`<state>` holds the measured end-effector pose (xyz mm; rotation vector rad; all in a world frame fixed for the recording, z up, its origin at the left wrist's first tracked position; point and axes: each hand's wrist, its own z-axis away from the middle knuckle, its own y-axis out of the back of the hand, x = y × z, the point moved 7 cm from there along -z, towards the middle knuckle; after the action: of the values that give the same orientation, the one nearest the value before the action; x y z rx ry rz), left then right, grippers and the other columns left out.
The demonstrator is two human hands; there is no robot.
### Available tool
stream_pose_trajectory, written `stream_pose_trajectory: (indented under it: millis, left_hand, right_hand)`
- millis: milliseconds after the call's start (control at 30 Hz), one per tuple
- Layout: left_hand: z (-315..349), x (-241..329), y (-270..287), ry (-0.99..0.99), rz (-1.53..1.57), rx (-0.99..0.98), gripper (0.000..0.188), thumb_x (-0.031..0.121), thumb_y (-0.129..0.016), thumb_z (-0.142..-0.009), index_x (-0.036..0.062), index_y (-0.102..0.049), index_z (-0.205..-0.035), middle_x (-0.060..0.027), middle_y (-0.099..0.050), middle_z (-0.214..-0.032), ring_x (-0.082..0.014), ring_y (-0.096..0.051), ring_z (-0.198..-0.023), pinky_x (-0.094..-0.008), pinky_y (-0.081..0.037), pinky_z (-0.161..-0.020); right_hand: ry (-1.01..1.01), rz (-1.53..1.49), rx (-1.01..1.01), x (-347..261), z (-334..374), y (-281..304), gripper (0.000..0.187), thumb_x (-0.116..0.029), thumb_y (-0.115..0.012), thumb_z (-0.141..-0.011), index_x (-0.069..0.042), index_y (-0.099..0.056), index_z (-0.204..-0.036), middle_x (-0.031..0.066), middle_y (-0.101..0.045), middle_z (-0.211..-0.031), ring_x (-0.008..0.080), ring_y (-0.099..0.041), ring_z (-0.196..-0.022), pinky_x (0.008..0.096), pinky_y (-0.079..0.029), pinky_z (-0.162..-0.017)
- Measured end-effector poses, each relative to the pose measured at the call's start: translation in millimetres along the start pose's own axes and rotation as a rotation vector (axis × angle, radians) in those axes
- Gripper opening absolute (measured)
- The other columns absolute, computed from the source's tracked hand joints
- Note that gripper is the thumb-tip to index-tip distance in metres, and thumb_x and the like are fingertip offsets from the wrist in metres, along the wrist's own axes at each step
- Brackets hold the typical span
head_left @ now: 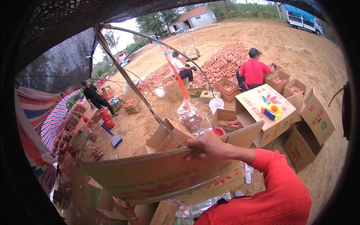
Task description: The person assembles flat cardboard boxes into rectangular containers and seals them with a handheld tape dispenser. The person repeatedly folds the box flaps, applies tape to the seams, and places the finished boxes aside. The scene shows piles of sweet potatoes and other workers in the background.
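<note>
A printed brown cardboard box (pixel 150 176) is held up in front of me, its long top edge facing me. My right hand (pixel 206 146) is closed over that edge, fingers wrapped on the near side. Low down, my left hand (pixel 124 209) has its fingers apart beside the box's lower edge, a thin bracelet on the wrist. Other cartons (pixel 163 213) and clear plastic film (pixel 195 208) lie beneath. To the right, a tape dispenser (pixel 271 111) with a yellow roll sits on an upright carton (pixel 262 101).
A dark pole (pixel 131 80) slants down just beyond the box. Sweet potatoes lie in a large heap (pixel 228 62), with open cartons around it. A person in pink (pixel 253 71), one in white (pixel 179 67) and one in black (pixel 95 95) work farther off. A blue dustpan (pixel 116 140) lies left.
</note>
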<state>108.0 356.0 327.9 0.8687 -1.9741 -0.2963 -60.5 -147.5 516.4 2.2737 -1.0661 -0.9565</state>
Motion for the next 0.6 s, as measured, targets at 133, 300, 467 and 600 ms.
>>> stream_pose_trajectory:
  millis: [133, 300, 467, 600]
  left_hand:
    - [1.6, 115.1, -21.1, -0.228, 0.191, 0.156, 0.078, 0.043, -0.064, -0.085, 0.0088, -0.026, -0.145, -0.0159, -0.024, -0.149, -0.0295, -0.033, -0.132, -0.0447, -0.03, -0.107]
    - [0.9, 173.4, -55.8, -0.084, 0.406, 0.242, 0.085, 0.043, -0.063, -0.084, 0.0042, -0.019, -0.146, -0.0197, -0.026, -0.146, -0.0318, -0.027, -0.135, -0.0461, -0.021, -0.11]
    - [20.1, 131.5, -104.2, 0.017, 0.373, 0.133, 0.082, 0.031, -0.066, -0.084, 0.0017, -0.019, -0.145, -0.0201, -0.026, -0.145, -0.0304, -0.029, -0.133, -0.0423, -0.024, -0.108]
    - [63.2, 95.2, -137.1, 0.061, 0.285, -0.015, 0.083, 0.029, -0.069, -0.082, 0.0008, -0.021, -0.143, -0.0223, -0.029, -0.141, -0.0339, -0.033, -0.129, -0.0429, -0.026, -0.107]
  right_hand:
    - [-0.083, 0.149, -0.166, 3.9, 16.0, -39.0, 0.033, -0.037, -0.068, -0.074, -0.007, -0.057, -0.081, 0.0159, -0.06, -0.062, 0.0354, -0.062, -0.062, 0.0463, -0.047, -0.055]
    - [-0.136, 0.185, -0.271, 17.4, 58.4, -90.9, 0.028, -0.031, -0.066, -0.075, -0.007, -0.056, -0.084, 0.0153, -0.061, -0.064, 0.0351, -0.062, -0.061, 0.0465, -0.048, -0.053]
    - [-0.218, 0.186, -0.263, 27.5, 109.9, -116.0, 0.026, -0.029, -0.066, -0.074, -0.008, -0.056, -0.086, 0.015, -0.06, -0.062, 0.0354, -0.062, -0.06, 0.0471, -0.048, -0.054]
    - [-0.384, 0.199, -0.463, 46.3, 158.9, -137.0, 0.024, -0.025, -0.066, -0.072, -0.009, -0.056, -0.087, 0.015, -0.062, -0.066, 0.035, -0.063, -0.063, 0.046, -0.048, -0.054]
